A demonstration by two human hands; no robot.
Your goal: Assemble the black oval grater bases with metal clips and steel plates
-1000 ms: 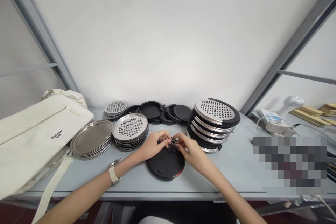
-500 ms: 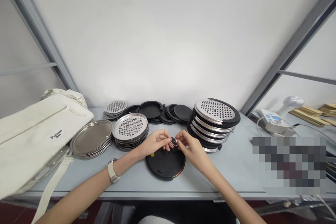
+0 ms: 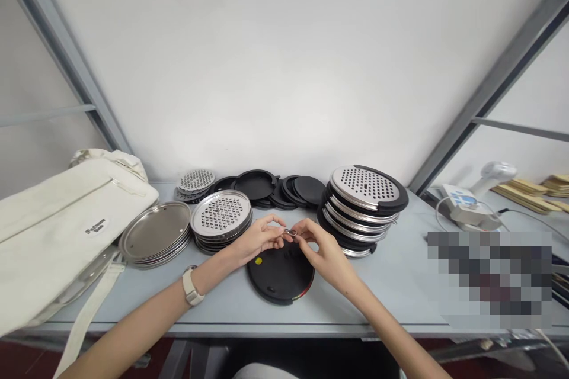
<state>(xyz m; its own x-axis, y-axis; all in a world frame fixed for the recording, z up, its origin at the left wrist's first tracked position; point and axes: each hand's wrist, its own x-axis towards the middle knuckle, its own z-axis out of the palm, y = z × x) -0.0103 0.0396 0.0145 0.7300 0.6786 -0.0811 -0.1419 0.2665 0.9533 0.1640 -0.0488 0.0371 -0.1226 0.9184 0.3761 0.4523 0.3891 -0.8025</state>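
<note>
A small metal clip (image 3: pixel 291 232) is pinched between the fingertips of my left hand (image 3: pixel 265 238) and my right hand (image 3: pixel 319 244). Both hands are closed on it, just above the far edge of a round black disc (image 3: pixel 278 278). The disc lies flat on the table and carries a yellow dot and a red-and-yellow mark at its rim. My left hand is beside a stack of perforated silver plates (image 3: pixel 221 213). To the right of my right hand rises a taller stack of perforated plates with black rims (image 3: pixel 367 189).
Plain metal discs (image 3: pixel 155 234) are piled at the left, beside a cream bag (image 3: pixel 75 225). Black round pieces (image 3: pixel 255 185) and small perforated discs (image 3: pixel 197 180) lie along the wall. A white device (image 3: pixel 464 204) and wooden strips (image 3: pixel 527 196) are at the right.
Both hands have risen slightly away from me with the metal clip. The clip now points sideways between the fingertips. The black disc has not moved.
</note>
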